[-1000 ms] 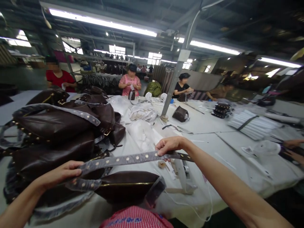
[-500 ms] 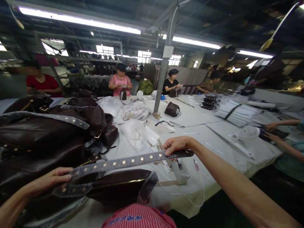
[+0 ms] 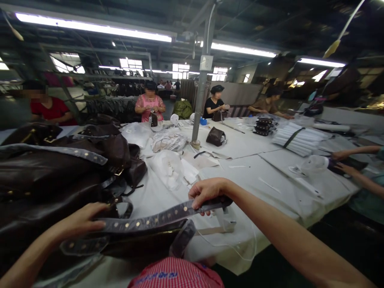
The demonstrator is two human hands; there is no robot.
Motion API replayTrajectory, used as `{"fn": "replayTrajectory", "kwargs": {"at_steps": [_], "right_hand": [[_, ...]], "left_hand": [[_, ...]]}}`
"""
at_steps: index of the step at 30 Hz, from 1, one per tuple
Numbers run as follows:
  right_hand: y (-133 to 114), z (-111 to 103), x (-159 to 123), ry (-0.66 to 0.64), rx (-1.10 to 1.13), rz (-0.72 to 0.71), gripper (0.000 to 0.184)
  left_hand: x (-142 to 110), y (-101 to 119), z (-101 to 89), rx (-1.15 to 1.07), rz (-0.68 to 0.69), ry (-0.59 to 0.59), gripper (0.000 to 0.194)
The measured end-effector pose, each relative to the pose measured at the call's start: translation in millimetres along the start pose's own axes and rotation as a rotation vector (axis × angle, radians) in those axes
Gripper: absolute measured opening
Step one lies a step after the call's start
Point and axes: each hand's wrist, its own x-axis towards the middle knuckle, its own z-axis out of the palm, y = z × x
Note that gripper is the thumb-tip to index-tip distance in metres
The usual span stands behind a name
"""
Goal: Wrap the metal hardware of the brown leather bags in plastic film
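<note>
The studded strap (image 3: pixel 153 218), dark with round gold-coloured studs and wrapped in translucent film, is the landmark here; it is held up over the near edge of the desk (image 3: pixel 237 180) and sags slightly between the two hands. The left hand (image 3: pixel 82 220) grips its left end, fingers stretched along it. The right hand (image 3: pixel 207 194) pinches it between thumb and curled fingers near its right end, and a dark end piece sticks out past that hand.

Just below the strap, on the near side, lies a dark brown leather bag (image 3: pixel 138 245) with a gold-coloured line along its top; film-wrapped bands show at both of its ends. To the left of the strap and beyond it, a large pile of dark brown leather bags (image 3: pixel 54 172) covers that part of the desk, with studs, buckles and another wrapped strap on top.

Directly beyond the strap are a clear plastic bag (image 3: pixel 168 170) and, farther off, a heap of crumpled plastic (image 3: pixel 169 141). Beyond it and to the right stand a grey metal post (image 3: pixel 199 106) and a small brown bag (image 3: pixel 215 137). Well to the right of the strap are a banded bundle of white rolls (image 3: pixel 295 140) and a white fan (image 3: pixel 316 163). A thin white cord (image 3: pixel 240 256) curves below its right end.
</note>
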Motion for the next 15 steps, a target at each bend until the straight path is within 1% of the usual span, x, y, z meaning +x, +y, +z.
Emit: {"fn": "replayTrajectory", "kwargs": {"at_steps": [1,2,4,6,7,8,9,11,13,15], "right_hand": [[-4,4,5,-0.001,-0.013,-0.021,0.048],[-8,7,9,-0.007,-0.025,-0.042,0.046],[-15,13,16,-0.028,-0.043,-0.091,0.041],[-19,16,19,-0.052,-0.047,-0.138,0.036],[-19,17,19,-0.061,-0.048,-0.150,0.035],[-17,16,18,-0.062,-0.047,-0.154,0.034],[-13,14,17,-0.058,-0.045,-0.152,0.035],[-2,9,14,-0.039,-0.032,-0.142,0.037],[12,1,11,-0.015,-0.006,-0.153,0.040],[24,-5,11,-0.003,0.018,-0.170,0.040]], "left_hand": [[3,25,6.4,-0.067,0.037,-0.021,0.059],[6,53,15.0,-0.152,0.093,-0.038,0.060],[15,106,36.6,-0.318,0.210,-0.118,0.054],[26,147,59.6,-0.459,0.321,-0.232,0.044],[31,160,69.9,-0.498,0.330,-0.286,0.039],[35,169,78.6,-0.531,0.306,-0.333,0.035],[38,174,85.4,-0.556,0.270,-0.352,0.033],[40,174,92.8,-0.572,0.197,-0.327,0.033],[40,169,93.2,-0.556,0.167,-0.266,0.035],[40,164,90.6,-0.522,0.164,-0.252,0.034]]}}
